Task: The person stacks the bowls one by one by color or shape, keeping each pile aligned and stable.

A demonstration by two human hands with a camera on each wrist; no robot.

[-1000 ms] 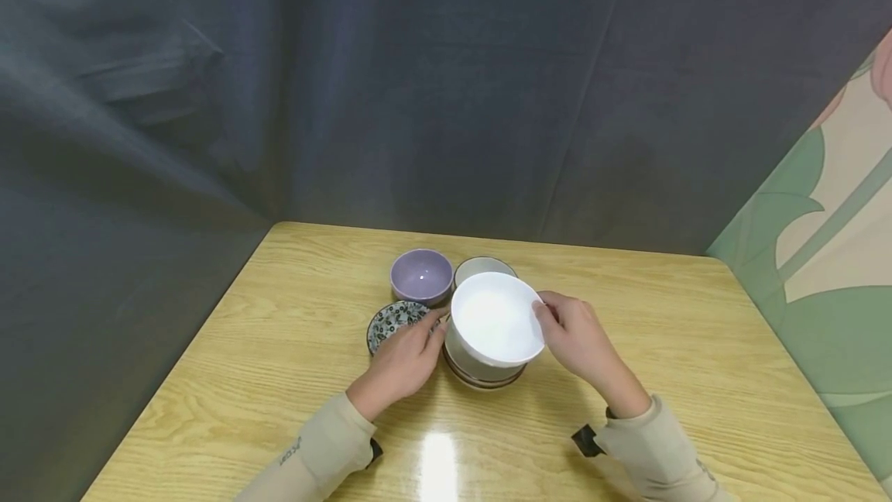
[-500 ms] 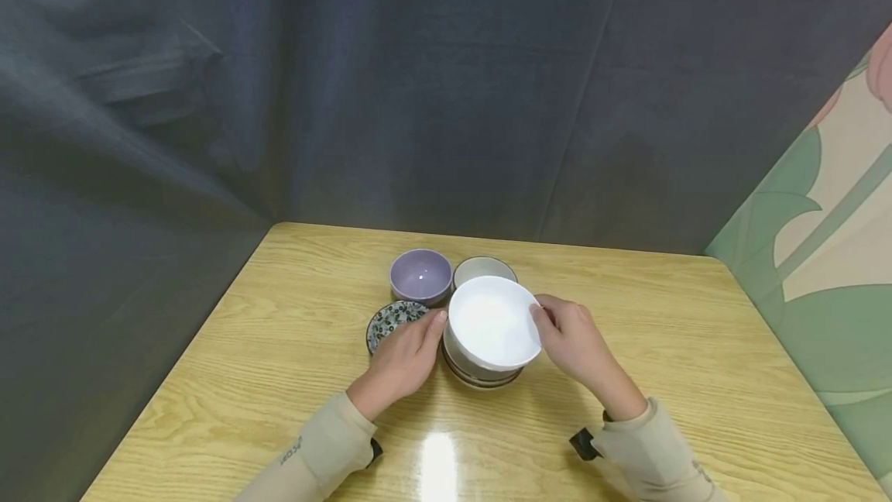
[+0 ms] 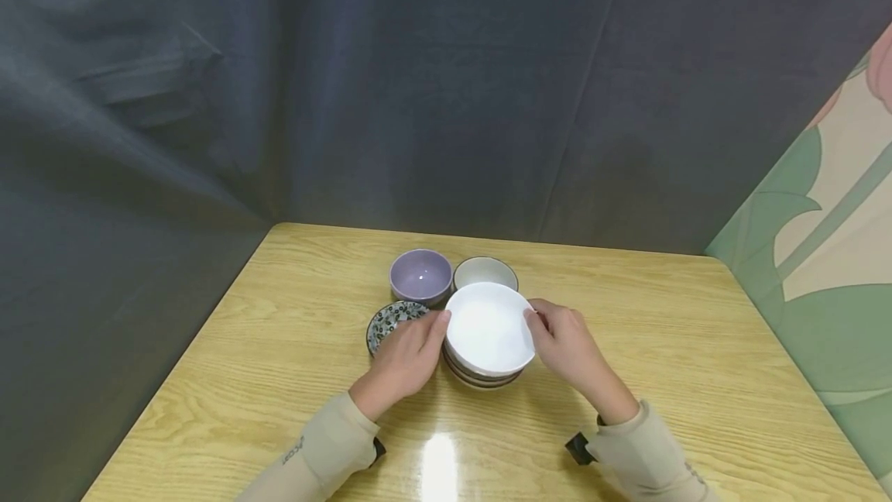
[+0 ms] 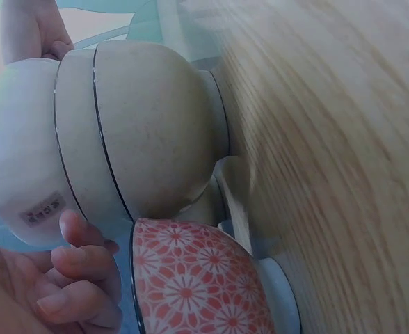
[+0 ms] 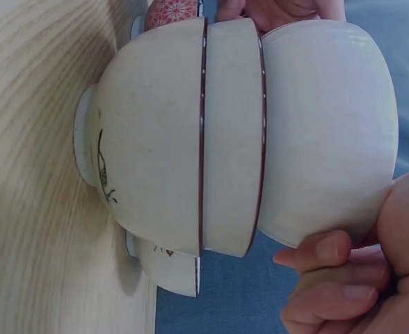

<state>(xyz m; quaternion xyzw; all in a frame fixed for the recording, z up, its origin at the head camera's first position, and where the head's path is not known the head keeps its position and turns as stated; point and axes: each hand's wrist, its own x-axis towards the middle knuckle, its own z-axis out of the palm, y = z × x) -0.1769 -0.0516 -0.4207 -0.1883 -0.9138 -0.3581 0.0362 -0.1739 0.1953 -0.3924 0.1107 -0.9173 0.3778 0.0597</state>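
A deep white bowl (image 3: 490,329) sits in the top of a stack of two cream bowls with dark brown rims, the lower one (image 5: 149,139) standing on the table and the upper one (image 5: 232,139) nested in it. My right hand (image 3: 573,353) grips the white bowl's right rim, thumb at the inside edge and fingers curled under the wall. At the left rim my left hand (image 3: 404,355) holds the same bowl, its thumb at the edge and fingers bent against the outer wall. A small label (image 4: 43,209) shows on the white bowl's side.
Left of the stack, partly under my left hand, stands a bowl (image 3: 390,321) with floral inside and red-patterned outside. Behind are a purple bowl (image 3: 421,276) and a cream bowl (image 3: 485,271). A dark curtain (image 3: 446,99) hangs behind the wooden table (image 3: 669,331).
The white bowl has sunk lower into the stack and shifted slightly left, with my right hand following it. My left hand's thumb has come up to the rim; its arm has barely moved.
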